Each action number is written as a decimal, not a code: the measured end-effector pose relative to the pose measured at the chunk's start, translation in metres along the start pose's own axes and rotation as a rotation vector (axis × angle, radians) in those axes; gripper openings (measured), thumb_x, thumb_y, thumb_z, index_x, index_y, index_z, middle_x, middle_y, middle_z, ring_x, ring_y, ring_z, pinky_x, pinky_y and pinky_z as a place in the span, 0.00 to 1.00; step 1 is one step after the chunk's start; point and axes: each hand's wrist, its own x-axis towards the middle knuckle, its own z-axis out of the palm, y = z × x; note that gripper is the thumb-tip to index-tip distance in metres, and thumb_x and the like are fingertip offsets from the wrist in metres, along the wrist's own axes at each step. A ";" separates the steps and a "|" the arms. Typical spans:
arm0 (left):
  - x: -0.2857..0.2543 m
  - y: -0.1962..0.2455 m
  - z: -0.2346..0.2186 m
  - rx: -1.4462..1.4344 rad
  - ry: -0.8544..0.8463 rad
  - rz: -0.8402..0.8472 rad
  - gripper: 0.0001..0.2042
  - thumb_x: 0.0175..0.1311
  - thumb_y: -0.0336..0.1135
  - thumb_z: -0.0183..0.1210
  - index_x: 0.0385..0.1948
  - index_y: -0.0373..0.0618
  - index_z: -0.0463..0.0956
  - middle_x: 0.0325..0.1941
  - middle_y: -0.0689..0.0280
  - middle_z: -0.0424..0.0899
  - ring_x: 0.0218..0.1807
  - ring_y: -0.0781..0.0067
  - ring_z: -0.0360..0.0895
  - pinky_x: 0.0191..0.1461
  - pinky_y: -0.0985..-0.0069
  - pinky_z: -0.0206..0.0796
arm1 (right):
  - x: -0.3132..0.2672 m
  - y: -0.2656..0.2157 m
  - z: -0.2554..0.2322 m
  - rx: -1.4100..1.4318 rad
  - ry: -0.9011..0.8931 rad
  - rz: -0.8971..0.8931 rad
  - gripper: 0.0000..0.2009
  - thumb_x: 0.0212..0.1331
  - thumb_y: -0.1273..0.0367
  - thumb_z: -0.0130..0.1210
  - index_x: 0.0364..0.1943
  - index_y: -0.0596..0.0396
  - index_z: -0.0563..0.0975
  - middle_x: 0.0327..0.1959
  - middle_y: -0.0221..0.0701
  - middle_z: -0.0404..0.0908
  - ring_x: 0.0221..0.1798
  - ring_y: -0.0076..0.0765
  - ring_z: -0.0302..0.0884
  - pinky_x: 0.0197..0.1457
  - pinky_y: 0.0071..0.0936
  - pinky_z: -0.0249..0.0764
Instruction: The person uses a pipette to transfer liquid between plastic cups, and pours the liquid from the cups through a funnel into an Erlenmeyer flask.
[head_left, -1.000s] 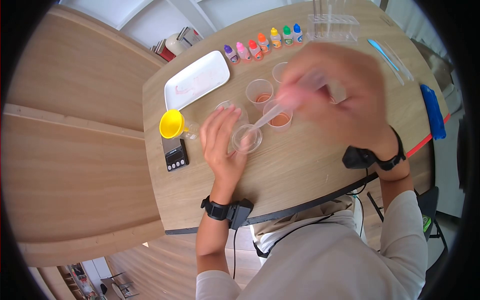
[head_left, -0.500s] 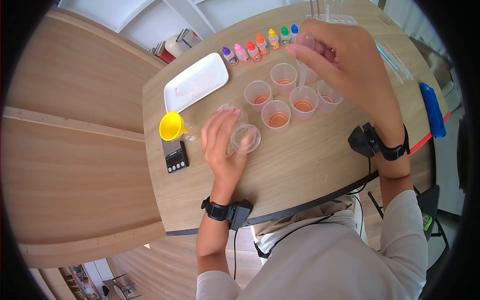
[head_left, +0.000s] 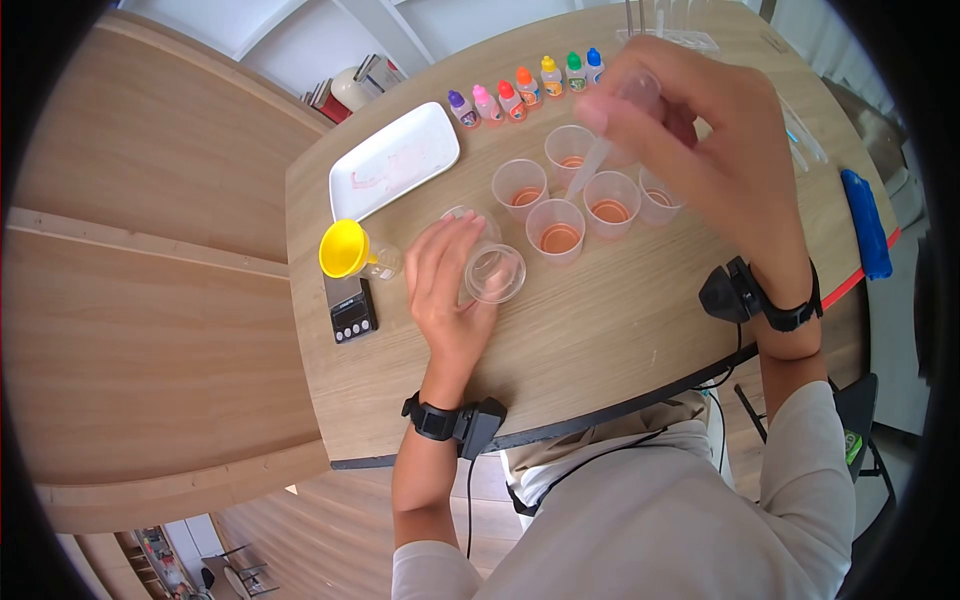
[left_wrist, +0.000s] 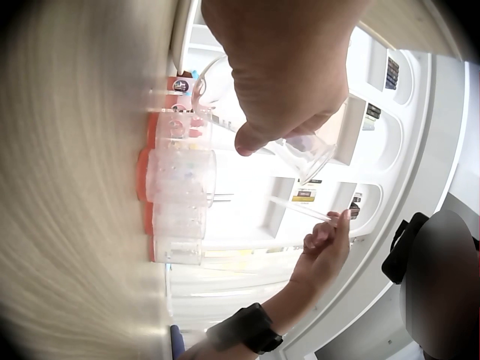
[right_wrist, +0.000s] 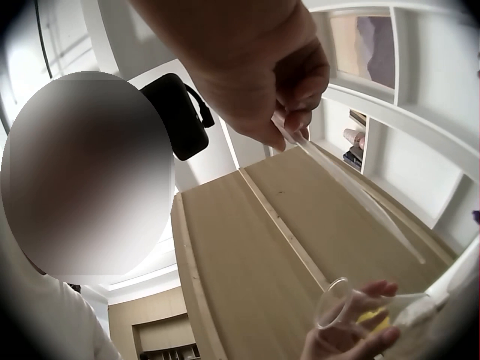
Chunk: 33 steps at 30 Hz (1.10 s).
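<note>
In the head view the left hand (head_left: 445,280) holds a clear, tilted vessel (head_left: 495,274), its round mouth facing up and right. The right hand (head_left: 705,150) pinches a clear dropper (head_left: 592,165) above several clear cups of reddish liquid, such as the front cup (head_left: 555,232). In the right wrist view the dropper (right_wrist: 360,195) slants down from the fingers of the right hand (right_wrist: 262,82), and the vessel's rim (right_wrist: 334,301) shows lower down. The left wrist view has the left hand (left_wrist: 289,75) round the clear vessel (left_wrist: 306,159). Whether the dropper holds liquid, I cannot tell.
A white tray (head_left: 395,162) lies behind the left hand. Small dye bottles (head_left: 527,88) line the back. At the left are a yellow funnel (head_left: 343,249) and a black scale (head_left: 352,315). A clear rack (head_left: 690,40) stands at the back right; a blue item (head_left: 866,222) lies at the right edge.
The right hand swung with the dropper from beside the left hand's vessel to above the cups, and the dropper tip then moved slightly left and towards the front cup. The left hand has barely moved.
</note>
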 end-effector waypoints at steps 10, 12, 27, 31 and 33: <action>-0.008 0.003 0.001 -0.139 -0.031 -0.135 0.22 0.47 0.34 0.70 0.47 0.42 0.80 0.52 0.60 0.82 0.56 0.53 0.75 0.59 0.62 0.66 | -0.025 -0.010 0.032 0.084 -0.099 -0.495 0.10 0.41 0.66 0.71 0.27 0.48 0.80 0.22 0.24 0.75 0.23 0.33 0.70 0.23 0.25 0.61; -0.006 0.002 0.000 -0.120 -0.025 -0.103 0.23 0.46 0.35 0.70 0.48 0.42 0.79 0.52 0.60 0.82 0.56 0.53 0.75 0.59 0.61 0.66 | -0.027 -0.007 0.039 0.057 -0.121 -0.523 0.11 0.41 0.66 0.72 0.27 0.48 0.80 0.23 0.23 0.75 0.25 0.31 0.72 0.23 0.27 0.62; 0.000 -0.002 0.003 -0.095 -0.011 0.030 0.24 0.42 0.28 0.72 0.47 0.42 0.80 0.49 0.60 0.82 0.54 0.54 0.76 0.57 0.63 0.68 | -0.021 -0.012 0.021 0.270 0.086 -0.676 0.12 0.40 0.66 0.72 0.26 0.52 0.78 0.19 0.30 0.74 0.19 0.35 0.68 0.24 0.27 0.65; -0.001 -0.003 0.004 -0.089 -0.026 0.027 0.24 0.42 0.29 0.71 0.47 0.42 0.80 0.49 0.60 0.82 0.54 0.54 0.76 0.57 0.63 0.68 | -0.020 -0.012 0.021 0.229 0.078 -0.682 0.14 0.39 0.66 0.73 0.27 0.52 0.78 0.19 0.28 0.74 0.20 0.35 0.69 0.23 0.29 0.63; 0.001 -0.001 0.003 -0.085 -0.040 0.027 0.24 0.43 0.29 0.71 0.47 0.42 0.80 0.49 0.60 0.82 0.54 0.54 0.76 0.57 0.62 0.68 | -0.022 -0.012 0.034 0.135 0.030 -0.568 0.13 0.40 0.66 0.72 0.28 0.51 0.78 0.21 0.27 0.75 0.22 0.34 0.69 0.24 0.30 0.62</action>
